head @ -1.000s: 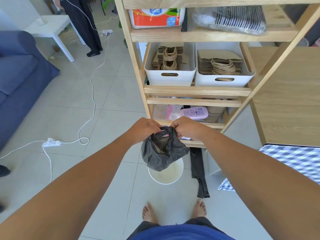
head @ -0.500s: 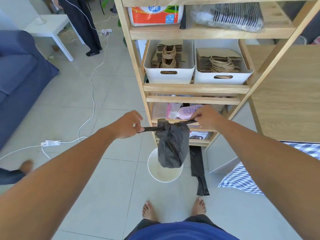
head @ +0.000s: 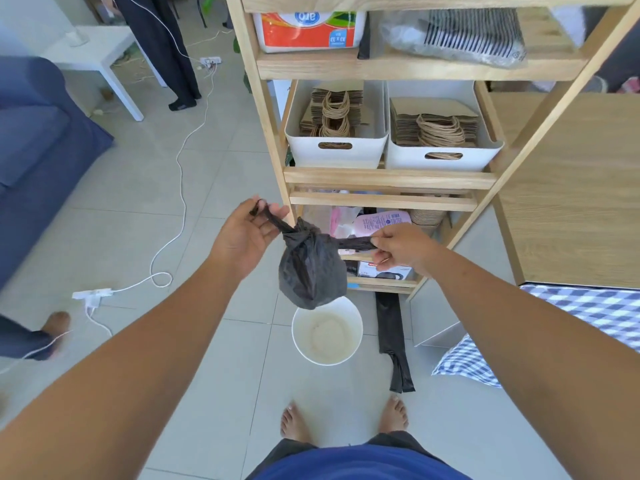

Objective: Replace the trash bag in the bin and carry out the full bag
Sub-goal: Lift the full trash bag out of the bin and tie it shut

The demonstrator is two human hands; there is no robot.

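A full black trash bag [head: 311, 268], knotted at its top, hangs in the air above a small white bin [head: 327, 330] on the floor. The bin shows its bare pale inside, with no liner. My left hand [head: 247, 233] holds one twisted black handle of the bag, fingers loosely spread around it. My right hand [head: 398, 245] pinches the other handle, pulled out to the right. A folded black bag [head: 393, 339] lies flat on the tiles just right of the bin.
A wooden shelf unit [head: 388, 178] with white boxes of paper bags stands right behind the bin. A white cable and power strip [head: 91, 294] run across the floor at left. A blue sofa [head: 38, 150], another person's foot [head: 55, 323] and a checked cloth [head: 588, 317] border the space.
The bag's open mouth has been drawn shut into a knot. My hands have pulled apart and risen, stretching the two handles sideways, and the bag hangs higher over the bin.
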